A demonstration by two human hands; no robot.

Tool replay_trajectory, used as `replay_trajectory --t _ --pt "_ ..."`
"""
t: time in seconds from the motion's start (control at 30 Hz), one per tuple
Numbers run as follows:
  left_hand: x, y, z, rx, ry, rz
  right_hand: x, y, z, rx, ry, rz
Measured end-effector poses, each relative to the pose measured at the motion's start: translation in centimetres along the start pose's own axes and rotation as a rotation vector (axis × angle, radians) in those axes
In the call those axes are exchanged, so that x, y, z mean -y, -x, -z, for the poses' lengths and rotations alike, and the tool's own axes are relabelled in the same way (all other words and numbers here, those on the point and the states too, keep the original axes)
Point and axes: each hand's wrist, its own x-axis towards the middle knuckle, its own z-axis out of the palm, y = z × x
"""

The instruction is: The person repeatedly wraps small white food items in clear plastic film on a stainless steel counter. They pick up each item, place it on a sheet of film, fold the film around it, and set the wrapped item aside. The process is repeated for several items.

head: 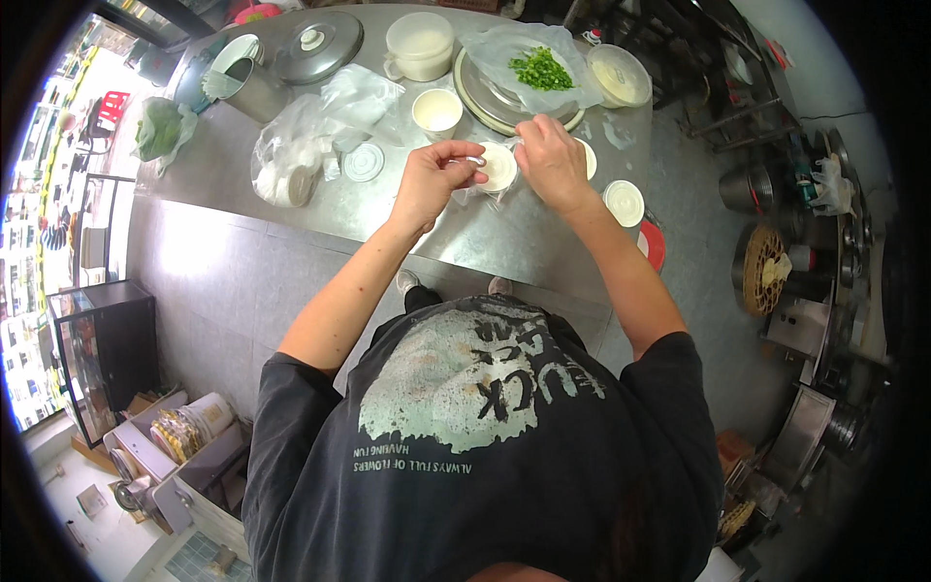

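A lidded paper cup point(499, 167) stands before me on the steel table point(502, 240), inside a thin clear plastic bag point(497, 198). My left hand point(429, 182) pinches the bag's edge between thumb and fingers at the cup's left. On the right, my right hand point(550, 161) is closed on the bag's other side, its fingertips partly hidden. Beyond my left hand is an open paper cup point(436, 120) with pale contents. A lidded cup point(623, 204) stands right of my right forearm, and another lidded cup point(588, 160) is partly hidden behind my right hand.
A loose lid point(364, 161) and a plastic bag of cups point(284, 164) lie to the left. At the back are a steel container point(256, 91), a pot lid point(320, 47), a white tub point(420, 54) and chopped greens point(542, 69) on plastic. A red-rimmed item point(652, 246) sits by the right edge.
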Motion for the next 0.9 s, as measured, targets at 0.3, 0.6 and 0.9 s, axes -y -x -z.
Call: replay_trajectory --t 0.3,0.6,0.9 --pt "-1.3 -0.4 -1.0 0.242 -0.288 0.001 -0.8 -1.5 0.0 0.476 -0.986 -0.683" --pt "-1.8 -3.9 1.9 0.585 -0.404 0.125 0.6 1.6 -0.4 0.752 -1.412 -0.534" --pt "2.8 -1.9 2.7 0.454 -0.699 -0.234 4.9 5.1 -0.5 0.250 -0.355 0.195"
